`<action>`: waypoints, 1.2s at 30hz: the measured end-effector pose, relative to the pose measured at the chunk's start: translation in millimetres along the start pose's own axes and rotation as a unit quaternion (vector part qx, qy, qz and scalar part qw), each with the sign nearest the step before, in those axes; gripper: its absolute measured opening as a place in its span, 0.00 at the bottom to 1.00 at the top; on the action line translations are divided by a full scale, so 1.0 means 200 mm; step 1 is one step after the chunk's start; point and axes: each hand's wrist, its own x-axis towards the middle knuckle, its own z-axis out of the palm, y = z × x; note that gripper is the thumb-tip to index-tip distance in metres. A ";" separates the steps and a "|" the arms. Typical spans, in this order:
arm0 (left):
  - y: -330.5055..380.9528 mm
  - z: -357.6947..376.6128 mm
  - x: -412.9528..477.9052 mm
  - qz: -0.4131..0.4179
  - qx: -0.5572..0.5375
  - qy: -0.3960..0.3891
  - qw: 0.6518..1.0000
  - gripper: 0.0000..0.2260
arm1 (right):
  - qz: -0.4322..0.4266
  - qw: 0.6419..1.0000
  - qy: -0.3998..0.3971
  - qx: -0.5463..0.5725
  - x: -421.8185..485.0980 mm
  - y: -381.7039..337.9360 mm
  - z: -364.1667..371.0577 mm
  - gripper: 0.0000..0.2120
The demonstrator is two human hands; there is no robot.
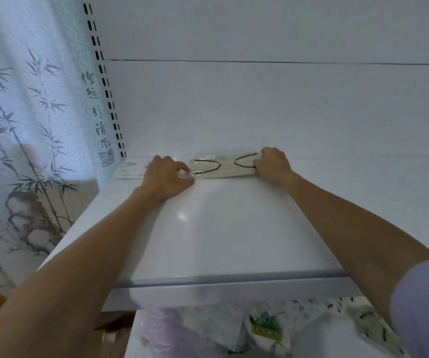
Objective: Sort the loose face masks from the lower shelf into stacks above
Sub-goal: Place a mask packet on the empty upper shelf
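Observation:
A pale beige face mask with black ear loops (224,167), in a clear wrapper, lies flat at the back of the white upper shelf (208,228). My left hand (167,177) pinches its left end between thumb and fingers. My right hand (273,162) grips its right end with curled fingers. Another wrapped pale mask (130,169) lies to the left, partly behind my left hand. On the lower shelf, loose wrapped masks (265,329) in white, lilac and patterned prints lie in a heap.
The shelf's white back panel (260,104) stands right behind the masks. A slotted upright (107,86) runs up the left side. A bamboo-print curtain (22,125) hangs to the left of the shelving.

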 end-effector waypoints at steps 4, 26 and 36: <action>-0.02 0.03 0.01 -0.011 -0.008 -0.011 1.000 0.17 | -0.003 0.995 -0.075 -0.060 -0.03 0.01 0.00 0.21; 0.37 -0.16 -0.26 0.126 -0.155 -0.026 0.979 0.14 | 0.019 0.997 0.064 -0.033 -0.53 0.08 -0.34 0.30; 0.85 -0.21 -0.67 0.164 -0.211 -0.011 0.963 0.12 | 0.019 0.995 0.090 -0.039 -0.98 0.31 -0.72 0.30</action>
